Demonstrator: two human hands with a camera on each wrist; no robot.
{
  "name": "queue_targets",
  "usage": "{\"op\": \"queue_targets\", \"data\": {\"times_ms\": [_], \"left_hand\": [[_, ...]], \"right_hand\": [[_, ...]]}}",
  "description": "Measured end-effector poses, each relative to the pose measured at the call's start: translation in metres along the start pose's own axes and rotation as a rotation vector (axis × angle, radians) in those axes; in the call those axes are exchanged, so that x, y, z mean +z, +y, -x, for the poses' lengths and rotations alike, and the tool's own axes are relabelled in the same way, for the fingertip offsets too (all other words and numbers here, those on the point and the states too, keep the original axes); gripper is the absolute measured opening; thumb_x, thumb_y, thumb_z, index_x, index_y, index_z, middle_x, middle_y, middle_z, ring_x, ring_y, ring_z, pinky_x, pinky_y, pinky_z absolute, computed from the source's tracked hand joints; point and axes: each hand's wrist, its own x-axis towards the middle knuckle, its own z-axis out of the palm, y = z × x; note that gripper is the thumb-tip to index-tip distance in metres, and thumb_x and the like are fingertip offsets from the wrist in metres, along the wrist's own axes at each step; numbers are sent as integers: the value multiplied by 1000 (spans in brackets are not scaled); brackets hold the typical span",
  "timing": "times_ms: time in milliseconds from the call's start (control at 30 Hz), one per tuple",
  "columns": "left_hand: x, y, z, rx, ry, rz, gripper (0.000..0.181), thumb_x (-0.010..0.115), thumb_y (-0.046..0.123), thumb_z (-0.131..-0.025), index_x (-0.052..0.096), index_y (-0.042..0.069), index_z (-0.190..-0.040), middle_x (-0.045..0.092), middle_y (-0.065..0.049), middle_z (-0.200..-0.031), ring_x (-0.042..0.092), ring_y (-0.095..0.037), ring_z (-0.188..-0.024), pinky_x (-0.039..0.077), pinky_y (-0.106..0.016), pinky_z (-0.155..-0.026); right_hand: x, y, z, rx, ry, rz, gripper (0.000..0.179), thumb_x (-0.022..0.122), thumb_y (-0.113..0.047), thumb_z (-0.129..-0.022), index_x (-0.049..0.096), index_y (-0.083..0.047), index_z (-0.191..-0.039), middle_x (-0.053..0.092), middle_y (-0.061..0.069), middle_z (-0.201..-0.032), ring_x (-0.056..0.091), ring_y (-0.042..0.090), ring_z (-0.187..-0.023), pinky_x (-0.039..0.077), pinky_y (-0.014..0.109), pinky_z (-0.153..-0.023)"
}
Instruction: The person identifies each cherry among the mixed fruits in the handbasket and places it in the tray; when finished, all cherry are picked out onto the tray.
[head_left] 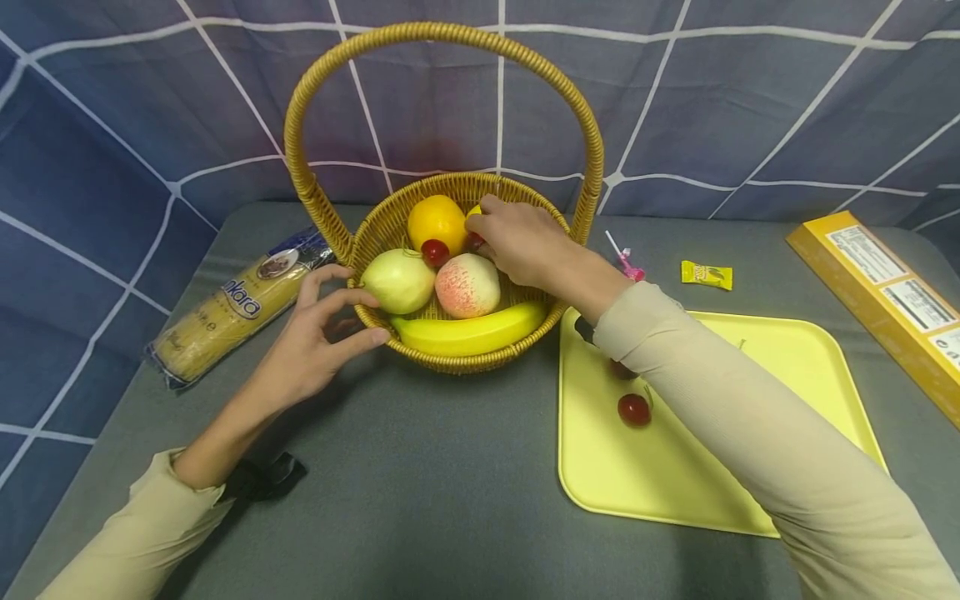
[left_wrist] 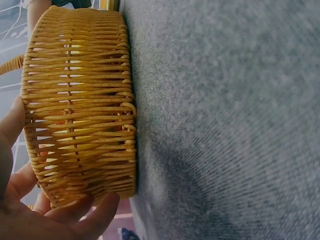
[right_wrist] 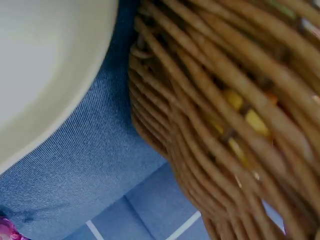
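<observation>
A wicker basket (head_left: 457, 364) with a tall hoop handle holds fruit. My left hand (head_left: 311, 337) grips its left side, thumb and fingers spread round the rim; the left wrist view shows the fingers along the woven wall (left_wrist: 80, 115). Over the basket's back right, my right hand (head_left: 528, 242) reaches in and pinches a dark red cherry (head_left: 475, 242), mostly covered by the fingers. Beside it lie an orange (head_left: 437, 223), another cherry (head_left: 435, 252), a peach (head_left: 468, 286), a pale green pear-like fruit (head_left: 399, 282) and a banana (head_left: 472, 331). A yellow fruit is partly hidden behind the right fingers.
Under the right forearm lies a yellow tray (head_left: 600, 467) with cherries (head_left: 634, 410), one partly covered by the sleeve. A pasta packet (head_left: 232, 308) is left of the basket. Rightward are a lollipop (head_left: 630, 268), a small yellow wrapped candy (head_left: 707, 275) and a long orange box (head_left: 885, 292).
</observation>
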Motion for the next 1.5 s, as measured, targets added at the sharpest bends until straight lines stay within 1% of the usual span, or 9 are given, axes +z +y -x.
{"op": "queue_targets", "data": {"times_ms": [233,400,633,800,933,1100,1167,1267,1500], "left_hand": [[0,0,1,-6,1,16,28,73,5,-90,63,-2,-114,23,-13,-147,25,-35,-134,42,-61,-101],[0,0,1,-13,2,13,28,73,6,-90,63,-2,-115,22,-12,-147,25,-35,-134,42,-62,-101],[-1,0,-1,-7,3,8,28,73,5,-89,63,-3,-114,23,-13,-146,26,-35,-134,43,-61,-101],[0,1,-2,-4,-2,6,28,73,5,-89,63,-2,-115,23,-13,-146,26,-34,-134,43,-60,-101],[0,2,-2,-4,0,3,28,73,5,-89,63,-3,-114,23,-13,-146,26,-34,-133,43,-60,-101],[0,3,-4,-2,-5,1,29,74,6,-89,63,-2,-114,24,-12,-146,27,-33,-133,43,-59,-101],[0,3,-4,-2,-5,-3,28,74,6,-89,63,-2,-114,24,-13,-146,27,-33,-133,43,-59,-101],[0,2,-4,-3,-4,-7,28,73,6,-89,63,-2,-114,24,-13,-146,27,-34,-132,43,-60,-101],[-1,1,-1,-13,-7,-5,28,73,5,-90,62,-4,-114,23,-14,-146,26,-35,-133,41,-62,-102]], "right_hand": [[-11,-5,11,-19,151,-144,20,64,-20,-98,66,-8,-113,51,8,-105,54,25,-88,47,39,-77],[-18,-13,22,-60,180,-150,27,68,-26,-95,65,-4,-111,59,9,-107,54,24,-91,48,38,-82],[-20,-18,43,-96,190,-165,22,71,-29,-92,64,-10,-103,65,-1,-89,56,20,-75,47,36,-70],[-25,-18,65,-138,244,-201,29,71,-28,-92,64,-9,-113,67,1,-95,59,21,-79,50,38,-70],[-31,-12,83,-171,302,-235,31,73,-27,-91,69,-7,-114,69,2,-98,61,20,-82,51,37,-72],[-34,-1,107,-156,373,-268,26,77,-25,-87,74,-10,-109,70,-3,-88,53,12,-64,43,29,-59],[-35,2,117,-128,362,-273,25,77,-25,-87,75,-14,-110,67,-7,-81,47,10,-60,38,28,-55],[-37,5,135,-75,330,-269,25,76,-26,-88,75,-18,-112,61,-12,-75,47,7,-62,37,27,-54],[-32,12,177,-16,274,-253,23,78,-21,-85,73,-24,-108,66,-20,-92,51,4,-68,40,21,-53]]}}
